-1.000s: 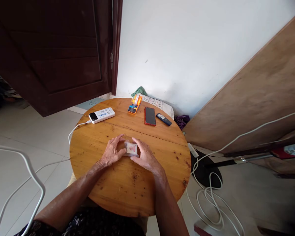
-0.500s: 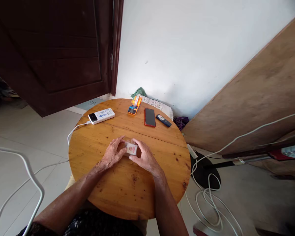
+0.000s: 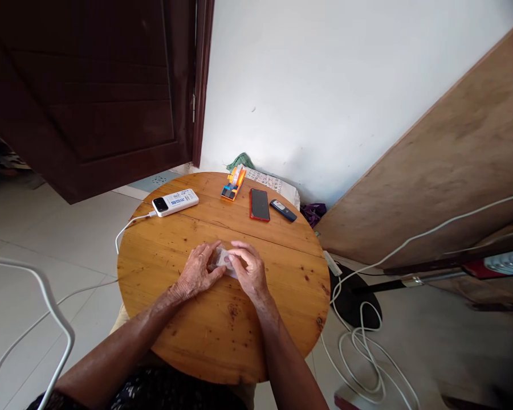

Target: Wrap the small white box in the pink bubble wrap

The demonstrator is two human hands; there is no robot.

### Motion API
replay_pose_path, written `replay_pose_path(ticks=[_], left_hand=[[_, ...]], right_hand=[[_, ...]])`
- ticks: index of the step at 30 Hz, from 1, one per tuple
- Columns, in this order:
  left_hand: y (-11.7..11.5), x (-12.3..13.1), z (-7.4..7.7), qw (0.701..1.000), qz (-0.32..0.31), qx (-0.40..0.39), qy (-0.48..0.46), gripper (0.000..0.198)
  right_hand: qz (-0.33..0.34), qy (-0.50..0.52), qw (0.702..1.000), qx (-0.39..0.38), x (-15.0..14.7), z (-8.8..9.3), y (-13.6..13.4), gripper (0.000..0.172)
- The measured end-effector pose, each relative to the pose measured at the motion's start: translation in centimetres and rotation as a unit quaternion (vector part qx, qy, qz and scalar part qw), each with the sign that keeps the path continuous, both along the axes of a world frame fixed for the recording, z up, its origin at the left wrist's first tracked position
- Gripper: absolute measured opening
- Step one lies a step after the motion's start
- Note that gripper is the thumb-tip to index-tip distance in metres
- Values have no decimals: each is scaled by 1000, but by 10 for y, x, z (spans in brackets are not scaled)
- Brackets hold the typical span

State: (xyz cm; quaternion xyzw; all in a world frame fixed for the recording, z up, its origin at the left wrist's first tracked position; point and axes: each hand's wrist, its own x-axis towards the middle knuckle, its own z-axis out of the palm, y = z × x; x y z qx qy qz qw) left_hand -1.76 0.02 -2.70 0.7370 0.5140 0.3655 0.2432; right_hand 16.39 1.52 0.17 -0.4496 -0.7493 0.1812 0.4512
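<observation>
A small flat box (image 3: 223, 257), pale with a reddish print and what looks like clear plastic around it, lies on the round wooden table (image 3: 222, 347) between my hands. My left hand (image 3: 200, 271) holds its left side, fingers at the far edge and thumb along the near edge. From the right, my right hand (image 3: 250, 274) has its thumb and forefinger pinched at the box's upper face and right edge. The fingers cover much of the box, so its right part is hidden.
Toward the back of the table are a white device (image 3: 175, 203) with a cable, an orange tape dispenser (image 3: 233, 185), a red-edged phone (image 3: 259, 205) and a dark blue handheld device (image 3: 283, 210). White cable coils (image 3: 367, 353) lie on the floor at right.
My right hand has closed from a wide grasp at the box's right side into a pinch over it. The box now shows less of its print, and my left hand stays at its left side.
</observation>
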Motion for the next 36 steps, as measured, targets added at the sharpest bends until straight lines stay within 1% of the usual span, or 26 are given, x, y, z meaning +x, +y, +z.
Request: replay_pose_path(ticks=[5,9,14,19,23,28,31,33,36], left_hand=[[0,1,2,1000,-4,15,14,50],[1,1,2,1000,-4,17,17,48],[1,0,3,1000,-12,8,3,50],[-2,-1,8,999,-22,8,-23,54],[-2,-1,9,999,-24,10,-45,59],[-2,-3,5,998,-3,14,-65,60],[-1,-4,4,997,-3,14,-72,60],[-1,-5,5,997,-7,11,-74,59],[-2,-4,5,997,-2,10,-71,56]], right_hand=[[-4,3,1000,17,3,-1,2,16],[7,-29,1000,-1,4,1,1,14],[25,-63,997,-30,7,10,-5,12],[24,-16,998,-47,13,16,-4,13],[33,-14,997,-61,17,15,-1,21],[61,-61,990,-107,16,15,-5,40],[67,-77,988,-116,15,15,-6,44],[57,-76,990,-104,15,13,-5,42],[44,-62,994,-73,12,10,-4,30]])
